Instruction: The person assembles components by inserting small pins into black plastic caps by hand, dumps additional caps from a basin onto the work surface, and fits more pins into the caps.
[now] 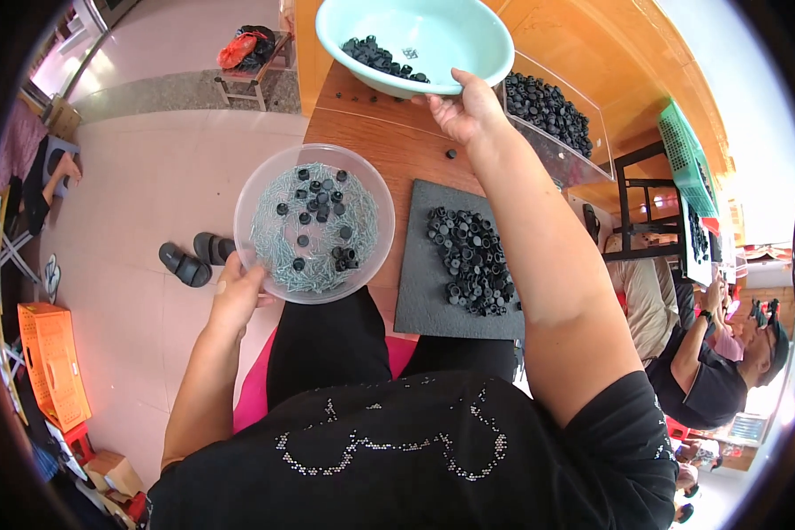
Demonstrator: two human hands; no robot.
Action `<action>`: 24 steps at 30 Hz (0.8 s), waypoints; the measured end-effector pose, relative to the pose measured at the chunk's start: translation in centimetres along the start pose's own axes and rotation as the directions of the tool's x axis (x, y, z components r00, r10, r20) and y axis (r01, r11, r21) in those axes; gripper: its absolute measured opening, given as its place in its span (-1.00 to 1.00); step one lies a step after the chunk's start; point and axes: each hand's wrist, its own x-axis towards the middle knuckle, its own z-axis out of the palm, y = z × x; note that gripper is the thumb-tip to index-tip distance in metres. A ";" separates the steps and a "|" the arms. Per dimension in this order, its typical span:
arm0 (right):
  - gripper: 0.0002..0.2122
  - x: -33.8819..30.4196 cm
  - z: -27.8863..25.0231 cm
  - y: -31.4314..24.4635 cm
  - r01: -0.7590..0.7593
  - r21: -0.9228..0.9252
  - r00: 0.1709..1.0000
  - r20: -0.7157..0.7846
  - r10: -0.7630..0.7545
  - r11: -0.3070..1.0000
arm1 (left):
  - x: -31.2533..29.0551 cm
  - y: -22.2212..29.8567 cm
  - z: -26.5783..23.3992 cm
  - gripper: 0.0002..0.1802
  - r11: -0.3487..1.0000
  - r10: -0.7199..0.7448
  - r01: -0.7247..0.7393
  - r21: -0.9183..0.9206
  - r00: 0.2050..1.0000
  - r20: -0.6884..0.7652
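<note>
Apparently mid-handling of two containers, the left hand (237, 290) pinches the clear tub (386, 226) of screws (281, 252) beside the mat (413, 305), the right's (468, 108) fingers grip the turquoise basin's (455, 44) rim above the table (389, 132), and moving either seems to call for steadiness.

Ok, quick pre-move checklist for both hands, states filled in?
1. Right hand has the turquoise basin by its rim: ok.
2. Left hand has the clear bowl by its rim: ok.
3. Clear bowl's contents unmixed: not ok, black caps lie among thin silver pieces.
4. No loose caps on the table: not ok, a lone cap sits beyond the grey mat.
5. Clear bowl supported underneath: cannot tell, underside hidden.
</note>
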 end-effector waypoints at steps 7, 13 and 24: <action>-0.53 3.5 -2.9 1.4 -0.117 -0.035 0.991 0.066 0.119 0.993 | 1.7 -0.9 0.6 -0.57 0.989 0.061 -0.059 -0.133 0.998 0.011; -0.50 1.8 -6.8 0.2 -0.101 -0.237 0.993 -0.080 0.084 0.966 | 2.0 -0.7 0.6 -0.53 0.994 0.063 -0.061 -0.093 0.998 0.010; -0.65 -1.4 -18.7 3.1 0.124 -0.985 0.853 0.166 -0.494 -0.118 | 1.0 -0.1 1.5 -0.43 0.996 0.020 -0.021 -0.086 1.000 -0.015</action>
